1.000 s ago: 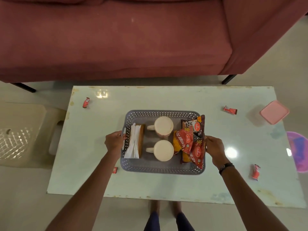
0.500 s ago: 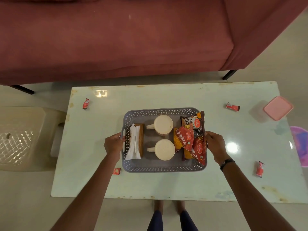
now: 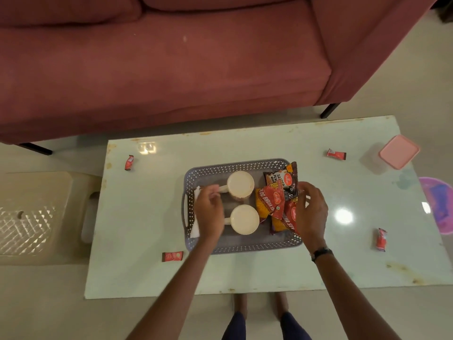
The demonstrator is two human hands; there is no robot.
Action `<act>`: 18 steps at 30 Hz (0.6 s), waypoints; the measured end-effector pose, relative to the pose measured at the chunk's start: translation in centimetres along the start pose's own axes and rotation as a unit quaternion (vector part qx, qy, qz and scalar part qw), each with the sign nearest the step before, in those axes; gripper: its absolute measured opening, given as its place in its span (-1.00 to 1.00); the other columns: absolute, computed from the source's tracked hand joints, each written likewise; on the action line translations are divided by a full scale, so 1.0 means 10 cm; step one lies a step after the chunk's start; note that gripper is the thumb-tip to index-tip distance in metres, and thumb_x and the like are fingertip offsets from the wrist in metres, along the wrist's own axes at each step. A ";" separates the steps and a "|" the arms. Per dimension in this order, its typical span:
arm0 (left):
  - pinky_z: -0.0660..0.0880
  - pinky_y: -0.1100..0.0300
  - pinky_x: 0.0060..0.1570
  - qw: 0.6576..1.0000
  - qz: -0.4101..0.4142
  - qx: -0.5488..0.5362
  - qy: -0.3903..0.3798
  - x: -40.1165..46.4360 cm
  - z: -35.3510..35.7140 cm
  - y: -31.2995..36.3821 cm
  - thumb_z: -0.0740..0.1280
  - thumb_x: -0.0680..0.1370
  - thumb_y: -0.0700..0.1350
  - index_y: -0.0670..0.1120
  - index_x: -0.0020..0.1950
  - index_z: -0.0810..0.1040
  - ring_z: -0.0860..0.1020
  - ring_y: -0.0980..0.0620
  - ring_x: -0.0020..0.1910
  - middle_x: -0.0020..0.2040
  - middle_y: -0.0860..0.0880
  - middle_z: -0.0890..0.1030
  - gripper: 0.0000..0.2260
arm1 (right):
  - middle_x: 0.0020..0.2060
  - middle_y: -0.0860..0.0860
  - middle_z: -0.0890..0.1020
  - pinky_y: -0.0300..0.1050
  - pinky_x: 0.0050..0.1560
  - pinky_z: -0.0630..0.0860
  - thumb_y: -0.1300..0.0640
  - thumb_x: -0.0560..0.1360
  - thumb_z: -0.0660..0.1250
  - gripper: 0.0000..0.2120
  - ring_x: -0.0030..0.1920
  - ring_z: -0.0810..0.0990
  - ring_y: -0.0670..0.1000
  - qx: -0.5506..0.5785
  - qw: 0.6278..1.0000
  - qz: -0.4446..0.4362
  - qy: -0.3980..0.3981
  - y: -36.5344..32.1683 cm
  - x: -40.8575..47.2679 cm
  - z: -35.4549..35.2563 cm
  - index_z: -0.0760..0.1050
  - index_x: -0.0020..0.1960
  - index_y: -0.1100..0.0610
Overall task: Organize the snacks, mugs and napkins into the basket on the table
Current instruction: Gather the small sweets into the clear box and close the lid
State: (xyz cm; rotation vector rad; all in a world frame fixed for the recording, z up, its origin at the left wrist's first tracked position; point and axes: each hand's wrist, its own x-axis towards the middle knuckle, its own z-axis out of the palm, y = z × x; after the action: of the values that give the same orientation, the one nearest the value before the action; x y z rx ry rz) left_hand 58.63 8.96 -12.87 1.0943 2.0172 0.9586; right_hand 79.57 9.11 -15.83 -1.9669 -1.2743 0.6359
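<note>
A grey perforated basket (image 3: 235, 165) sits mid-table. Inside it are two cream mugs, the far mug (image 3: 240, 185) and the near mug (image 3: 245, 219), with a white napkin stack (image 3: 195, 230) at the left end and red and orange snack packets (image 3: 272, 202) at the right end. My left hand (image 3: 208, 212) hovers over the napkins, its bunched fingertips at the far mug's handle; I cannot tell whether they grip it. The curved fingers of my right hand (image 3: 312, 212) rest against the right edge of the packets. Most of the napkins are hidden by my left hand.
Small red wrapped sweets lie loose on the table: far left (image 3: 129, 162), far right (image 3: 335, 154), front left (image 3: 172, 256), right (image 3: 381, 239). A pink-lidded container (image 3: 399, 152) stands at the right corner. A maroon sofa (image 3: 171, 65) lies beyond, a beige stool (image 3: 31, 212) to the left.
Both hands have let go of the basket's sides and moved inward, the left over the napkins toward the far mug, the right onto the snack packets. The view shifted downward.
</note>
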 end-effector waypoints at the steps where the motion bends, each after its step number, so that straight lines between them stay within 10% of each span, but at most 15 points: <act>1: 0.47 0.37 -0.07 1.000 0.006 -0.010 -0.017 -0.06 0.13 0.10 0.21 0.55 -0.29 -0.15 0.09 0.56 0.57 0.07 0.00 0.04 -0.07 0.64 -0.81 | 0.10 0.10 0.61 0.12 0.09 0.57 0.26 0.58 0.17 -0.79 0.11 0.56 0.11 0.003 1.000 -0.011 0.002 0.00 -0.02 -0.03 0.50 0.16 0.16; 7: 0.42 0.54 -0.09 0.994 0.020 -0.069 -0.079 -0.33 0.76 0.72 0.21 0.55 -0.29 -0.14 0.10 0.53 0.52 0.27 -0.08 -0.02 0.03 0.60 -0.81 | 0.07 0.07 0.61 0.10 0.10 0.56 0.26 0.58 0.16 -0.79 0.10 0.57 0.08 0.012 0.999 -0.029 0.022 0.13 0.10 -0.28 0.49 0.15 0.15; 18: 0.55 0.26 -0.05 0.967 -0.083 -0.152 -0.185 -0.78 2.57 1.34 0.21 0.55 -0.26 -0.12 0.13 0.51 0.59 0.07 0.03 0.08 -0.05 0.63 -0.80 | 0.11 0.09 0.55 0.10 0.13 0.51 0.27 0.54 0.17 -0.74 0.10 0.54 0.10 0.002 1.000 -0.002 0.020 1.18 1.24 -1.31 0.45 0.21 0.16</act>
State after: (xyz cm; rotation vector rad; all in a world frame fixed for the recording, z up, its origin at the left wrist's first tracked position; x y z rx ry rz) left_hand 88.04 14.80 -13.78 0.8485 1.5714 0.8674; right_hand 100.68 13.45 -16.98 -1.9635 -1.2514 0.5932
